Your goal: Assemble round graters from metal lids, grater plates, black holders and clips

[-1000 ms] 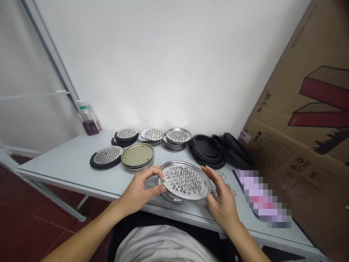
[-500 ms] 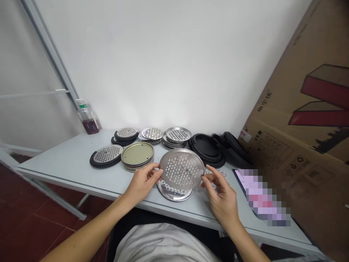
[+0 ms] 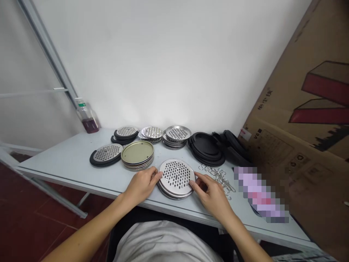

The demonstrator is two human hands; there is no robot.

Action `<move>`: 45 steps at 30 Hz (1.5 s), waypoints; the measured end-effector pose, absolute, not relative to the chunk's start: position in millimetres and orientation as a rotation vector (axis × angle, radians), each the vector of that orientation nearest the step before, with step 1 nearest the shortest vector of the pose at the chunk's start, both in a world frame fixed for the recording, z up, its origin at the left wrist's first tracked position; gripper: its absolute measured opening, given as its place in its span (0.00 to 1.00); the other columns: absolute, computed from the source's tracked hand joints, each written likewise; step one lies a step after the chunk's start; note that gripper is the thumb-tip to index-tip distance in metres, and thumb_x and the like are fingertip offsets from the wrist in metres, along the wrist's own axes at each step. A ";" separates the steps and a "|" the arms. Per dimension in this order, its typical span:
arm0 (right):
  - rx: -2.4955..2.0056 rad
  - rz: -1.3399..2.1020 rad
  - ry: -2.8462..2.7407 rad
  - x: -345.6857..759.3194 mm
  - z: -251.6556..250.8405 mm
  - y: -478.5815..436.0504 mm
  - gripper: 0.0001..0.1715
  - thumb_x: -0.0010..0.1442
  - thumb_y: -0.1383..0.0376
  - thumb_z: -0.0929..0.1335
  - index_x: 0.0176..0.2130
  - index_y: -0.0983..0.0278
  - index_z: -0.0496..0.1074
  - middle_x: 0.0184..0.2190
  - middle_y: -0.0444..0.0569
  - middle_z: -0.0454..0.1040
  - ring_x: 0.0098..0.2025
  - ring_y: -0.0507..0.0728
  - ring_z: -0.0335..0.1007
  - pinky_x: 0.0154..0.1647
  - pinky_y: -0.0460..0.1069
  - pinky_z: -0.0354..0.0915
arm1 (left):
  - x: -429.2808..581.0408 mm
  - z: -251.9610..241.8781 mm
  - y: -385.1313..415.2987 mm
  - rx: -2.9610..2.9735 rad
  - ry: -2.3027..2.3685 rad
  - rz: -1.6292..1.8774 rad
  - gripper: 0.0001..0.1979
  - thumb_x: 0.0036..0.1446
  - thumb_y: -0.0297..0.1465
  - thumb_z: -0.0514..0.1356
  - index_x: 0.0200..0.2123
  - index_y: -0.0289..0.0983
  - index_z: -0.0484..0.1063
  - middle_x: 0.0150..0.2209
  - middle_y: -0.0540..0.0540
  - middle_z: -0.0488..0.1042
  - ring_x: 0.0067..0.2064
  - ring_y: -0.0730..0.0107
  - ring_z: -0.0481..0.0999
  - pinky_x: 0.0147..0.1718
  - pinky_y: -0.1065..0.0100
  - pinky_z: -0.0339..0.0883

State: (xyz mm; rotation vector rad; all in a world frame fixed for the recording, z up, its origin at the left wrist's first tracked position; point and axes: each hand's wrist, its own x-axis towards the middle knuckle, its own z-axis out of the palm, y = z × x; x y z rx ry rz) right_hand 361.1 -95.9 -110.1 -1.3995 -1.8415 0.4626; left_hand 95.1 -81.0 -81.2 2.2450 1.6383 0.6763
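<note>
A round metal grater disc [image 3: 177,178] with rows of slots lies almost flat near the table's front edge, stacked over another metal disc. My left hand [image 3: 143,183] pinches its left rim between thumb and fingers. On the opposite rim, the thumb and fingers of my right hand [image 3: 209,189] grip the same disc. Just beyond my left hand stands a stack of gold-coloured round plates [image 3: 137,153]. Metal rings and wire pieces [image 3: 218,174] lie loose to the right of my right hand.
Further back are a stack of metal grater discs [image 3: 177,134], loose grater plates [image 3: 152,133] and black round holders [image 3: 205,147]. Grater plates in black rims [image 3: 107,153] sit left. A bottle of dark liquid [image 3: 88,120] stands by the wall; a large cardboard box [image 3: 294,145] leans at right.
The grater disc has come down from a tilted, raised position onto the disc below. Both hands have lowered with it, and the right hand has moved left.
</note>
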 end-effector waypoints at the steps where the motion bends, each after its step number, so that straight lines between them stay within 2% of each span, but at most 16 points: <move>1: -1.411 0.451 -1.859 360.8 -109.9 -96.2 0.22 0.65 0.51 0.65 0.49 0.64 0.75 0.31 0.48 0.75 0.33 0.58 0.71 0.37 0.52 0.65 | 95.0 -81.5 -81.1 2.263 1.650 0.651 0.19 0.70 0.44 0.47 0.32 0.39 0.68 0.29 0.48 0.76 0.33 0.63 0.76 0.32 0.67 0.59; 11: -1.471 0.341 -1.975 359.2 -110.4 -95.6 0.24 0.65 0.50 0.64 0.49 0.65 0.74 0.31 0.49 0.72 0.33 0.59 0.70 0.38 0.54 0.66 | 92.2 -80.3 -81.5 2.399 1.688 0.496 0.20 0.70 0.44 0.47 0.30 0.40 0.66 0.32 0.47 0.77 0.36 0.60 0.77 0.31 0.66 0.57; 14: -1.479 0.328 -1.955 361.3 -112.1 -96.3 0.28 0.65 0.50 0.65 0.55 0.65 0.71 0.37 0.52 0.74 0.38 0.61 0.72 0.42 0.56 0.68 | 90.1 -81.8 -81.9 2.344 1.682 0.535 0.18 0.69 0.45 0.49 0.33 0.40 0.66 0.31 0.48 0.76 0.35 0.61 0.76 0.32 0.66 0.59; 17: -1.438 0.339 -1.951 363.5 -112.1 -99.2 0.31 0.63 0.50 0.67 0.59 0.62 0.66 0.48 0.55 0.72 0.48 0.62 0.72 0.51 0.57 0.68 | 85.8 -85.9 -82.7 2.297 1.635 0.650 0.18 0.63 0.49 0.56 0.42 0.39 0.67 0.34 0.47 0.75 0.36 0.61 0.76 0.36 0.64 0.65; 19: -1.397 0.327 -1.992 364.0 -111.5 -101.4 0.34 0.60 0.50 0.69 0.61 0.60 0.64 0.54 0.55 0.69 0.56 0.64 0.68 0.58 0.59 0.65 | 82.6 -88.8 -83.4 2.345 1.534 0.731 0.27 0.58 0.50 0.61 0.51 0.38 0.64 0.43 0.43 0.75 0.45 0.58 0.76 0.44 0.61 0.67; 22: -1.346 0.304 -2.090 363.7 -112.4 -103.2 0.44 0.55 0.50 0.73 0.64 0.58 0.60 0.61 0.56 0.65 0.64 0.66 0.59 0.65 0.63 0.57 | 79.5 -91.7 -83.7 2.450 1.390 0.742 0.42 0.50 0.52 0.67 0.62 0.39 0.58 0.56 0.39 0.70 0.58 0.52 0.69 0.57 0.55 0.62; 26: -1.330 0.296 -2.173 363.3 -116.7 -102.6 0.53 0.50 0.48 0.75 0.67 0.58 0.54 0.65 0.57 0.61 0.68 0.68 0.54 0.70 0.69 0.42 | 78.6 -94.3 -81.4 2.472 1.341 0.704 0.53 0.41 0.49 0.73 0.66 0.41 0.53 0.60 0.39 0.67 0.61 0.48 0.65 0.60 0.52 0.60; 28: -1.337 0.318 -2.174 363.4 -117.4 -101.8 0.53 0.51 0.48 0.75 0.67 0.57 0.54 0.65 0.57 0.61 0.68 0.68 0.54 0.71 0.70 0.39 | 78.2 -96.3 -79.3 2.456 1.334 0.704 0.54 0.40 0.48 0.74 0.66 0.42 0.54 0.60 0.39 0.66 0.61 0.48 0.65 0.61 0.52 0.59; 33: -1.345 0.378 -2.145 363.9 -114.2 -100.8 0.48 0.55 0.48 0.72 0.67 0.56 0.54 0.64 0.56 0.64 0.67 0.67 0.57 0.70 0.70 0.40 | 76.8 -99.0 -76.1 2.416 1.313 0.697 0.54 0.39 0.46 0.75 0.66 0.43 0.55 0.61 0.40 0.66 0.62 0.48 0.64 0.62 0.51 0.58; 39: -1.300 0.377 -2.142 365.3 -116.4 -99.4 0.46 0.58 0.49 0.71 0.67 0.58 0.54 0.65 0.57 0.63 0.68 0.67 0.56 0.70 0.71 0.42 | 79.5 -92.3 -77.7 2.413 1.257 0.673 0.46 0.43 0.47 0.73 0.64 0.44 0.61 0.62 0.41 0.65 0.64 0.51 0.63 0.64 0.51 0.57; 45: -1.285 0.392 -2.139 366.6 -117.3 -101.0 0.49 0.55 0.51 0.73 0.68 0.57 0.54 0.67 0.56 0.60 0.70 0.68 0.52 0.70 0.69 0.46 | 79.3 -95.7 -76.2 2.392 1.292 0.631 0.48 0.44 0.51 0.71 0.65 0.43 0.60 0.65 0.40 0.64 0.66 0.50 0.60 0.65 0.50 0.54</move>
